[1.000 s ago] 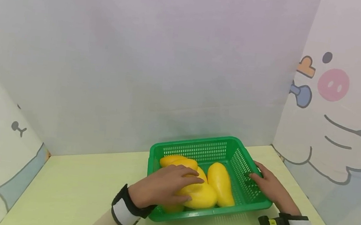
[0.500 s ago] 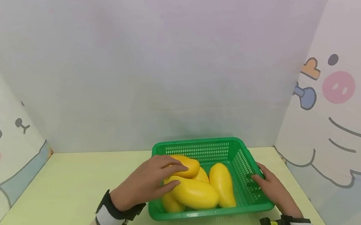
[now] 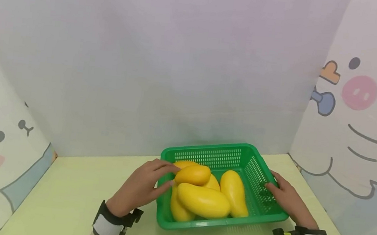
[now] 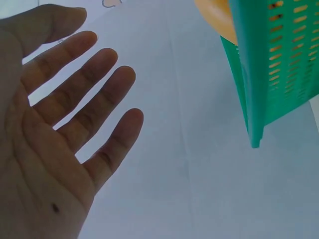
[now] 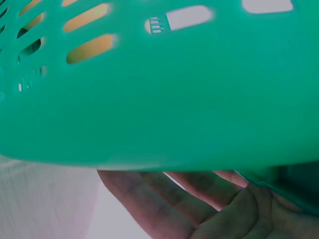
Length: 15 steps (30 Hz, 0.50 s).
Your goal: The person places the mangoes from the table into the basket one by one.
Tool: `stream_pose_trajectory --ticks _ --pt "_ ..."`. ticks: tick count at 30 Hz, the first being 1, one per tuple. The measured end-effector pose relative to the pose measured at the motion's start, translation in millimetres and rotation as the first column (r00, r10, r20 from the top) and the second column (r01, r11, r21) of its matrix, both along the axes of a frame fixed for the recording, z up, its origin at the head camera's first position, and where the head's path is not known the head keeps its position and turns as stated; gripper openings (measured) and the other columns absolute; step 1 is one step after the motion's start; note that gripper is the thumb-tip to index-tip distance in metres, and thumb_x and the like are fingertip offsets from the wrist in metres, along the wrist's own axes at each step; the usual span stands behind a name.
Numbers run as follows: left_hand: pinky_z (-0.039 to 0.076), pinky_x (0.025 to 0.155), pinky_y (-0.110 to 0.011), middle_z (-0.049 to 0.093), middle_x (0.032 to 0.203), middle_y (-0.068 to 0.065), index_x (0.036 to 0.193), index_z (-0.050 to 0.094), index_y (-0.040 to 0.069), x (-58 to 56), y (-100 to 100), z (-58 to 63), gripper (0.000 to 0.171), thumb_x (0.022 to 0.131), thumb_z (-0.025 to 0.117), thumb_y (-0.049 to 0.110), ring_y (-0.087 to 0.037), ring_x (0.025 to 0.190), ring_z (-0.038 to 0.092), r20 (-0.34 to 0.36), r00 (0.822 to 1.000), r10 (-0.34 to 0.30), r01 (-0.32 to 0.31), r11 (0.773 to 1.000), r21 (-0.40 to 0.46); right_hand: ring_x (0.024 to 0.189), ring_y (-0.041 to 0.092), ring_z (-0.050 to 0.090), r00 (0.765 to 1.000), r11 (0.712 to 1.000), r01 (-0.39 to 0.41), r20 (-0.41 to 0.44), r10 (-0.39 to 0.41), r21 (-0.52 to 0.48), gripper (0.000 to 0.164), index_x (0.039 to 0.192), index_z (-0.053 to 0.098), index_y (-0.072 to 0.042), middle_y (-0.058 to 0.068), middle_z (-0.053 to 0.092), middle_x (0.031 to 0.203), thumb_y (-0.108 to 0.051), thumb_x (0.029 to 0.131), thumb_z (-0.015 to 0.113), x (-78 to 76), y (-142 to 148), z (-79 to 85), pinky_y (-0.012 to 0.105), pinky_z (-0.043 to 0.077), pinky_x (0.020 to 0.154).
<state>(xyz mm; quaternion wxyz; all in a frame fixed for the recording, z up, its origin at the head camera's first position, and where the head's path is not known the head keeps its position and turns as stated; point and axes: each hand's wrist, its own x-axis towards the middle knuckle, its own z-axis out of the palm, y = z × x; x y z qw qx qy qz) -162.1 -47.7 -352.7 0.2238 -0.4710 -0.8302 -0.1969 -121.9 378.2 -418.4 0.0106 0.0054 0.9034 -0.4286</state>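
Note:
A green plastic basket (image 3: 222, 223) with slotted walls stands on the table, holding several yellow mangoes heaped toward its left side. One orange-yellow mango (image 3: 193, 174) lies on top at the left. In front of it is a long yellow mango (image 3: 203, 201), and another mango (image 3: 233, 193) lies to the right. My left hand (image 3: 141, 183) hovers by the basket's left rim, fingers extended; the left wrist view shows its palm bare. At the right rim my right hand (image 3: 285, 194) grips the basket, thumb over the inner side. Its fingers are partly hidden in the right wrist view.
The pale yellow-green table (image 3: 99, 177) runs back to a plain whitish wall (image 3: 145, 71). Side panels with cartoon animals stand at left and right. The basket's right part shows bare floor beside the mangoes.
My left hand has drawn back leftward from over the mangoes to the left rim, uncovering the front and top mangoes. The right hand keeps its grip on the basket. The head view shifted slightly.

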Motion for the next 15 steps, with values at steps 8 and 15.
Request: stream_pose_trajectory --ticks 8,15 --pt "0.049 0.067 -0.029 0.06 0.108 0.001 0.137 0.045 0.019 -14.0 -11.8 -16.5 0.053 0.089 0.061 0.034 -0.012 0.092 0.057 0.131 0.948 0.29 -0.284 0.957 -0.06 0.101 0.034 0.053 1.0 1.0 0.005 -0.016 -0.005 0.005 0.064 0.148 0.017 -0.006 0.03 0.039 0.134 -0.04 0.099 0.04 -1.3 2.3 -0.3 0.044 0.049 0.072" --pt "0.039 0.045 -0.024 0.057 0.085 0.009 0.145 0.029 0.016 -19.5 -13.0 -33.2 0.067 0.09 0.057 0.043 -0.004 0.055 0.045 0.4 0.815 0.42 -0.375 0.908 -0.189 0.103 0.035 0.052 1.0 1.0 -0.006 0.001 0.006 0.024 0.065 0.148 0.015 -0.006 0.031 0.036 0.136 -0.042 0.099 0.039 -3.1 1.1 -1.4 0.045 0.048 0.073"
